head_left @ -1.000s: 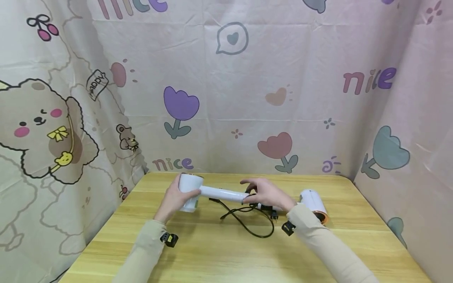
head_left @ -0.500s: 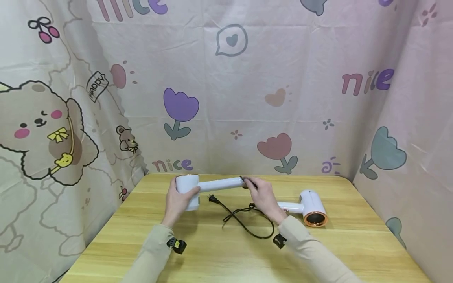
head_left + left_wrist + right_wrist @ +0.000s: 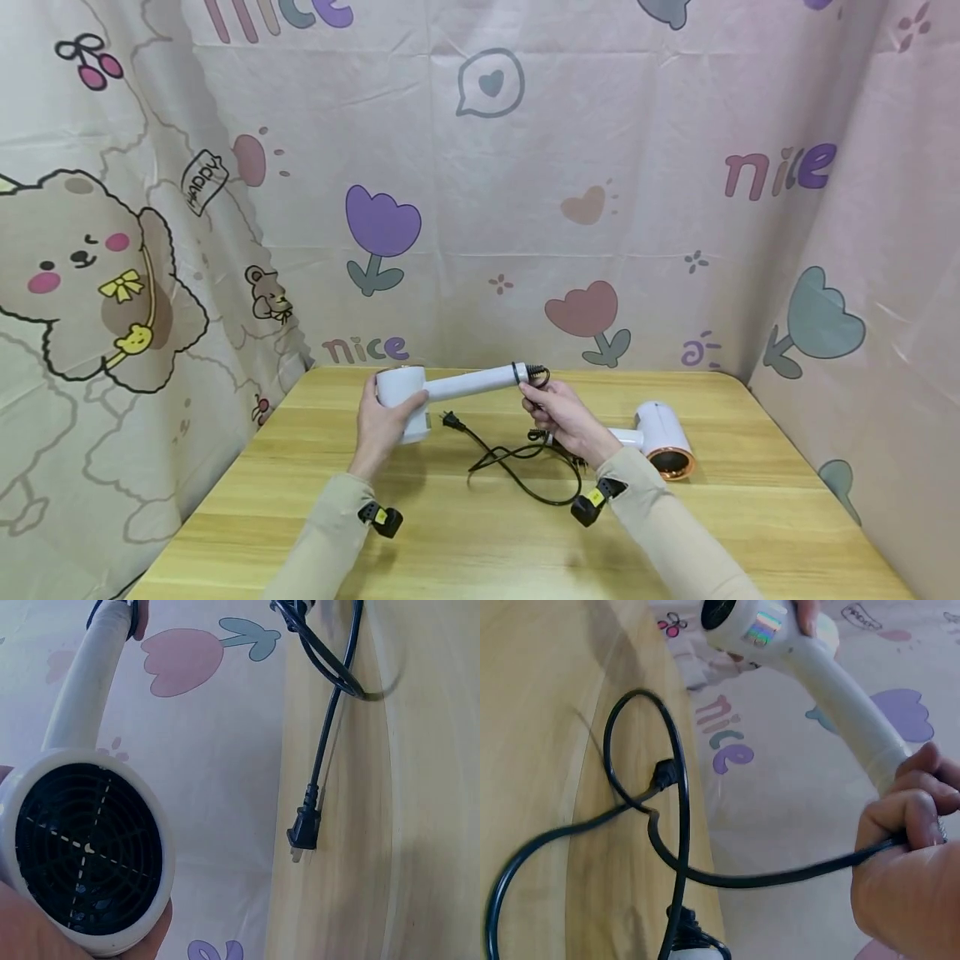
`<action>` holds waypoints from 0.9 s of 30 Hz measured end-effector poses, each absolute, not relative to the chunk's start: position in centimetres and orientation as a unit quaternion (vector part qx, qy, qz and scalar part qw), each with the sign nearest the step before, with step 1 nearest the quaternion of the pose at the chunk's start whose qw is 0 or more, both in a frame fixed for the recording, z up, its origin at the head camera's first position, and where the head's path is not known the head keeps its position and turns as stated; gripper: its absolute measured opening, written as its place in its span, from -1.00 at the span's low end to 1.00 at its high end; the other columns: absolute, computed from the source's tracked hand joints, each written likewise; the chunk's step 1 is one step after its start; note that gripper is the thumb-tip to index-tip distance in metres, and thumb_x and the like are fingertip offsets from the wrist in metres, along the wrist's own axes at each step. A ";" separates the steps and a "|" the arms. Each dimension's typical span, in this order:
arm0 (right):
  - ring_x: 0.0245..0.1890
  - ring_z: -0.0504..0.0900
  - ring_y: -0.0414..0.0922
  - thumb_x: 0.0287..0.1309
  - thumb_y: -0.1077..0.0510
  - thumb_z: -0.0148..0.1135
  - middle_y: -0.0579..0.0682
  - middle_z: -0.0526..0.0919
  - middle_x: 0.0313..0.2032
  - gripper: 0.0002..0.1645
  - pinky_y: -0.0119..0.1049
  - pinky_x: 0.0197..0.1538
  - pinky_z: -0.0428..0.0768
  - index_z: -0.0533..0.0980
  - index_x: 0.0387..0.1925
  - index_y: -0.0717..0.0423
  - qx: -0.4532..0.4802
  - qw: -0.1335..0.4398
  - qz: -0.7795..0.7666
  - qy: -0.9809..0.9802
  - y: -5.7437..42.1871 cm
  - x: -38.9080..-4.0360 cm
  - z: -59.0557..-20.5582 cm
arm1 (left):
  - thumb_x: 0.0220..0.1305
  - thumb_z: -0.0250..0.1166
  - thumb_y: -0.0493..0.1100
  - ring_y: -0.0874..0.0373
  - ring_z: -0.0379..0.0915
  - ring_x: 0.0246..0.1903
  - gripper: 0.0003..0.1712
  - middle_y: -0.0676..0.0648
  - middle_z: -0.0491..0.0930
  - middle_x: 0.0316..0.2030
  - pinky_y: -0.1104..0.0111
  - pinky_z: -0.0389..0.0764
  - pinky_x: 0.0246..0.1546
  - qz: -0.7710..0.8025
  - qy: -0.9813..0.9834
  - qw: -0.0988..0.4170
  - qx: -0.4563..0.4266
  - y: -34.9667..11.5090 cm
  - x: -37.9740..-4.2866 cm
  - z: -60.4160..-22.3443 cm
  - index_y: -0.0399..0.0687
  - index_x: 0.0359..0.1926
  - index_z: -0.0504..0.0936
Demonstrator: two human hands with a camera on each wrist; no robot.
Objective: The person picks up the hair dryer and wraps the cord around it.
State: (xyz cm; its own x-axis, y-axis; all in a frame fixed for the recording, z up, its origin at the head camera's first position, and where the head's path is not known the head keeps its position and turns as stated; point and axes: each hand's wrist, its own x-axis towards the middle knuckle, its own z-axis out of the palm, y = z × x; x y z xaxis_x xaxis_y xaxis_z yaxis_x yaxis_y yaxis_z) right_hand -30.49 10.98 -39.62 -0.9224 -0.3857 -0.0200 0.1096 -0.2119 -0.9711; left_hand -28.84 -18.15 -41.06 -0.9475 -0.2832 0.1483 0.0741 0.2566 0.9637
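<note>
A white hair dryer (image 3: 471, 383) is held above the far part of the table, its handle reaching to the right. My left hand (image 3: 381, 429) grips its barrel, thumb across the front. In the left wrist view the round black grille (image 3: 90, 847) faces the camera. At the handle's end my right hand (image 3: 562, 417) pinches the black power cord (image 3: 795, 876) in curled fingers, right beside the handle. A turn of cord circles the handle near its tip. The cord's looped part lies lower, around a two-pin plug (image 3: 452, 421).
A second white hair dryer (image 3: 663, 437) with a copper-coloured rim lies on the wooden table (image 3: 480, 542) at the right, partly behind my right forearm. A patterned curtain (image 3: 487, 208) closes off the back and both sides.
The handle's end has risen from a downward slant to an upward one. My right hand moved from above the handle's end to below it, and a cord turn now shows round the handle.
</note>
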 end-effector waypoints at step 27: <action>-0.29 0.66 -0.24 0.12 0.31 0.34 -0.07 0.77 -0.31 -0.85 -0.30 -0.14 0.65 0.73 -0.27 0.07 -0.344 -0.054 -0.306 0.886 13.6 -31.4 -38.0 | 0.09 0.47 0.03 -0.05 0.61 -0.23 0.03 -0.34 0.44 0.09 0.09 0.72 -0.29 -0.637 -0.768 -0.056 0.014 -20.9 -29.3 -41.0 0.01 0.46 0.07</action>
State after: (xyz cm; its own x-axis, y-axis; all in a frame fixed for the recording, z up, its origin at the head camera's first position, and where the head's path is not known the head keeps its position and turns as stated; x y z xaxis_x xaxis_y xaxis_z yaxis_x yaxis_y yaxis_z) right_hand -31.42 13.57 -37.96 -0.7581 -0.5755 0.3068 -0.6421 0.5765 -0.5052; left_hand -29.34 -20.91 -40.97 -0.9934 0.0500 -0.1036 -0.0926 0.1871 0.9780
